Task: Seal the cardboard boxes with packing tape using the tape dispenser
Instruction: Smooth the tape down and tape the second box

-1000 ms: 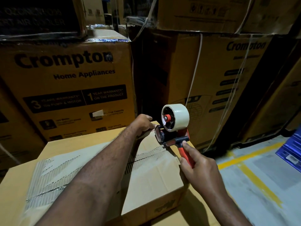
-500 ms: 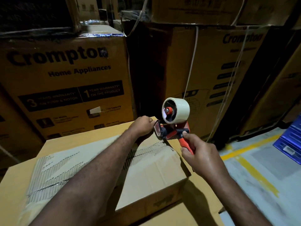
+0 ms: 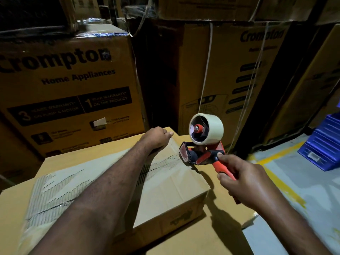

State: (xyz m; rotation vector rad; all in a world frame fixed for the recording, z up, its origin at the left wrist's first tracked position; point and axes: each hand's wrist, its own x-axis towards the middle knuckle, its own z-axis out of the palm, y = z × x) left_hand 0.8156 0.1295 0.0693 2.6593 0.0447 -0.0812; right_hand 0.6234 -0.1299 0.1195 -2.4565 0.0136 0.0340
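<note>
- Our right hand [image 3: 239, 179] is wrapped tight round the red handle of the tape dispenser [image 3: 200, 153], which sits at the far right corner of the cardboard box [image 3: 165, 190] with its mouth facing left.
- Our left hand [image 3: 156, 138] is at the box's far edge, knuckles up and fingers curled.
- Risk: if the dispenser's mouth isn't pressed flat before we pull, the tape could skate over the old torn strip on the box top and never bite.
- Risk: pulling off-line from that corner could lay the tape crooked and miss the flap seam.
- Risk: if the left hand lets go, the box could slide on the carton beneath it [image 3: 220, 227].
- Hidden: our left forearm covers the middle of the seam.
- We can't tell whether the left fingers pin a tape end or only cardboard.
- No loose tape shows from the tape roll [image 3: 211, 129].
</note>
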